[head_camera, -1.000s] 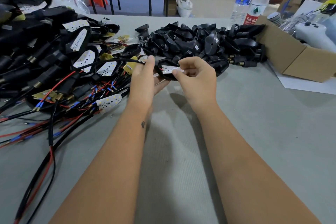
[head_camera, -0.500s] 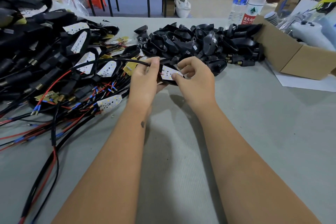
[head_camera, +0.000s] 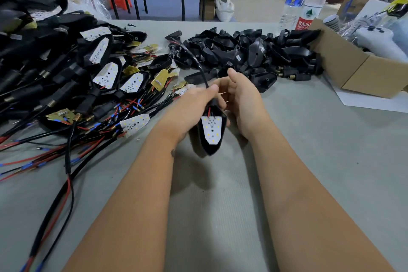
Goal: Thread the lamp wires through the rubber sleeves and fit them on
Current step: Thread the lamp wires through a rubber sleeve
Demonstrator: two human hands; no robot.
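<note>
Two bare forearms reach out over the grey tabletop, and between the hands hangs a black lamp housing, tip pointing down toward six o'clock, its white LED board facing up. The left hand sits at nine o'clock of the housing, its grip narrow: thumb and fingers curl round the housing's upper neck, where red wires show. From that pinch a black cable rises toward eleven o'clock and arcs off over the far pile. The right hand is at two o'clock of the housing, just beside it; its fingers are loosely bent and cupped behind the neck, and I cannot tell whether they touch it.

Farther out at nine to ten o'clock lies a tangle of wired lamps with red, black and blue leads spilling over the tabletop. At twelve to one o'clock sits a heap of empty black shells. Beyond, at one o'clock, two water bottles stand beside a cardboard box.
</note>
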